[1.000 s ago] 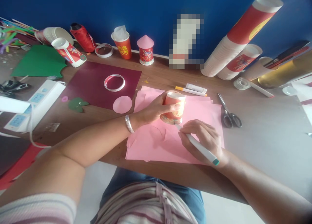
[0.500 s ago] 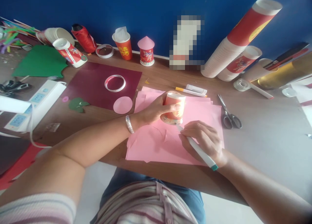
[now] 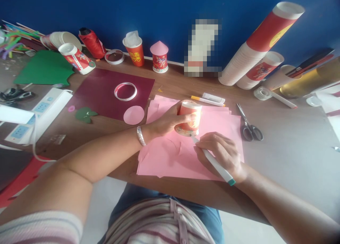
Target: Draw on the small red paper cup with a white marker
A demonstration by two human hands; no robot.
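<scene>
Over a stack of pink paper sheets (image 3: 170,162), my left hand (image 3: 170,120) grips a red and gold paper cup (image 3: 188,111), its thumb across the front. The cup stands wide rim down, with a patterned band near that rim. My right hand (image 3: 221,152) is closed round a white marker (image 3: 217,168) with a green end, held like a pen. The marker's tip is at the cup's lower band; whether it touches is too small to tell. A pink paper circle (image 3: 134,115) lies left of the sheets.
Scissors (image 3: 249,125) lie right of the sheets. Two more markers (image 3: 208,100) are behind them. A tape ring (image 3: 125,91) rests on maroon paper (image 3: 106,106). Along the back stand a cone-topped cup (image 3: 159,58) and a tall cup stack (image 3: 255,49). A power strip (image 3: 39,113) is left.
Both hands keep their holds on the cup and the marker. The right hand and marker have shifted very slightly left; otherwise the view has only moved a little.
</scene>
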